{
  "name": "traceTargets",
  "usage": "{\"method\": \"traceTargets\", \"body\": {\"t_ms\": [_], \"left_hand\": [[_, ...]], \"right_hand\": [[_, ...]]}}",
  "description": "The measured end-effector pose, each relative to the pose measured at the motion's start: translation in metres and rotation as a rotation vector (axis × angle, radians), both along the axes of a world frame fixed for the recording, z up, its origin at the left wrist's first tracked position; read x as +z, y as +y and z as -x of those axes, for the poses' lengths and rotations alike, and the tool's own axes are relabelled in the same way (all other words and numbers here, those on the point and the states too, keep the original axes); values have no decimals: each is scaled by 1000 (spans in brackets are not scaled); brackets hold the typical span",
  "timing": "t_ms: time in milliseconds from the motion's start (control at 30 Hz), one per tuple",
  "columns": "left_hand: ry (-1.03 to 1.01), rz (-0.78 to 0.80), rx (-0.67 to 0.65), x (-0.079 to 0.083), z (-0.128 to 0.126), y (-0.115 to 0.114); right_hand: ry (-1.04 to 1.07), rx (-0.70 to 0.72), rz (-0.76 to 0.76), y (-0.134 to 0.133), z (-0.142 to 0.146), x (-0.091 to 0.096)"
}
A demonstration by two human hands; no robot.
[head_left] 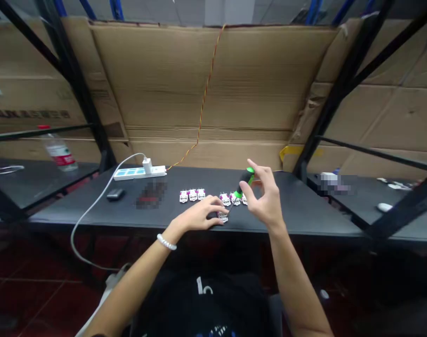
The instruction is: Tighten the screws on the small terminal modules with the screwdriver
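My right hand [266, 194] grips a screwdriver [246, 179] with a black and green handle, its thin shaft slanting down to the left. The screwdriver's tip meets a small white and purple part [223, 216] near the table's front edge. Fingers of my left hand [206, 210] pinch that part against the table. Just behind it stands a row of similar white and purple parts [225, 200], partly covered by my right hand and the screwdriver. Left of them sits another row of three such parts [193, 195].
A white power strip [139, 172] with a plugged-in charger [147, 165] lies at the back left, its white cable [90, 209] hanging over the front edge. A small black box [115, 194] is nearby. Cardboard [252, 93] closes the back; black metal posts [326, 117] stand on both sides.
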State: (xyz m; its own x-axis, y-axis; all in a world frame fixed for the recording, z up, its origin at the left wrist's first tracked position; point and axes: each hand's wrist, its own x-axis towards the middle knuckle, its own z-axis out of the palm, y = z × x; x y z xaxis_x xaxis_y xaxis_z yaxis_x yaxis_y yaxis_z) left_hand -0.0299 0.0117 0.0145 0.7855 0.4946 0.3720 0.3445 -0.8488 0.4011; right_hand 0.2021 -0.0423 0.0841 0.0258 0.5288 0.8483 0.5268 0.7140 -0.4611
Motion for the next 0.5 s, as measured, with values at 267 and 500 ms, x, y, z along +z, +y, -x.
{"method": "traceTargets", "body": {"t_ms": [267,500], "left_hand": [[-6,12,-5,-1,1,0],[-20,37,-5,0,1,0]], "right_hand": [[4,17,1,-1,0,-1],[-16,105,53,-2,0,-1]]}}
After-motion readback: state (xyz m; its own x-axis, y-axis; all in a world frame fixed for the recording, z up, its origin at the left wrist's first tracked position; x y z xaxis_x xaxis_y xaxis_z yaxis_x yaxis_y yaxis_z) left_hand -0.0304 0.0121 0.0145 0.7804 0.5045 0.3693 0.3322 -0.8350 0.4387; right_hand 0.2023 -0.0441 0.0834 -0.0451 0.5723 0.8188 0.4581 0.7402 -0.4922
